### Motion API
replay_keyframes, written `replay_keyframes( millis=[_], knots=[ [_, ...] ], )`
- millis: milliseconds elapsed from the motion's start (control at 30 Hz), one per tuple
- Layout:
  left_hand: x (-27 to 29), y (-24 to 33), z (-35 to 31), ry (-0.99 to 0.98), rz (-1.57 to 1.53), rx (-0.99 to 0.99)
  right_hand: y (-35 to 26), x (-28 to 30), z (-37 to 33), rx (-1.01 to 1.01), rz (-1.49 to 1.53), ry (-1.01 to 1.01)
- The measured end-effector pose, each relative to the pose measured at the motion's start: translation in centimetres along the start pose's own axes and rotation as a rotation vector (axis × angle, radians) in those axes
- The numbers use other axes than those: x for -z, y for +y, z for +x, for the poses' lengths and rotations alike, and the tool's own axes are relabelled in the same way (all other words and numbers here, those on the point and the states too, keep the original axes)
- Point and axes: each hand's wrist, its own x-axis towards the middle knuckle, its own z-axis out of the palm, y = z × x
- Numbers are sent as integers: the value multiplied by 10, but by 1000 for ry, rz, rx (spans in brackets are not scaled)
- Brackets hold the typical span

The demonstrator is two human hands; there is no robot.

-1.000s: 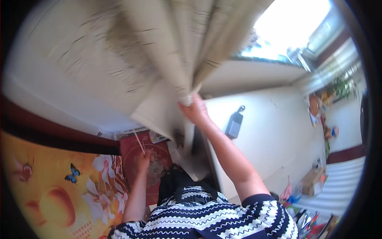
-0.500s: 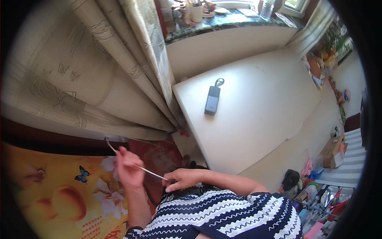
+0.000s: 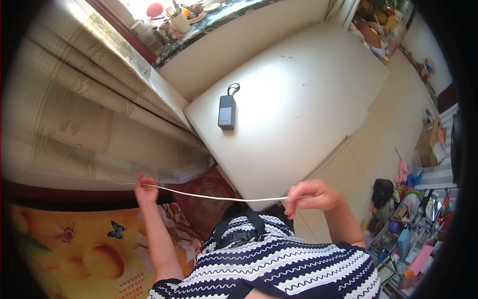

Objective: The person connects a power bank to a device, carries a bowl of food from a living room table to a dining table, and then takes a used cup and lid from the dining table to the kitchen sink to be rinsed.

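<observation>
right hand [image 3: 315, 195] has swung outward since the earlier frame, leaving a longer span of white cord [image 3: 219, 198] between the hands.
its fingers are bent and closed on the cord, while the left hand [image 3: 146, 191], fingers curled in, grips it farther along; the span sags slightly just beyond the striped top [image 3: 298, 259], and a thin length runs on past the left hand along the patterned curtain [image 3: 74, 109]. a grey device [image 3: 226, 117] with a looped strap lies on the white counter [image 3: 294, 119], well apart from both hands.
</observation>
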Motion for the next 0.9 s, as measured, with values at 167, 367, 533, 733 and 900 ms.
replay_keyframes(
  millis=[167,367,533,733,900],
  knots=[
    [-6,-85,-17,58,412,355,-5,-13,-10,397,508,381],
    [-116,-108,-85,-514,1448,980,23,-10,22,454,187,758],
    [-207,-164,-26,-886,1502,361,31,-38,59,84,-269,966],
    [-245,-264,54,-424,2100,-207,52,-57,110,126,-644,839],
    [-244,-287,67,-301,2111,-269,70,-65,117,-3,-388,879]
  ],
)
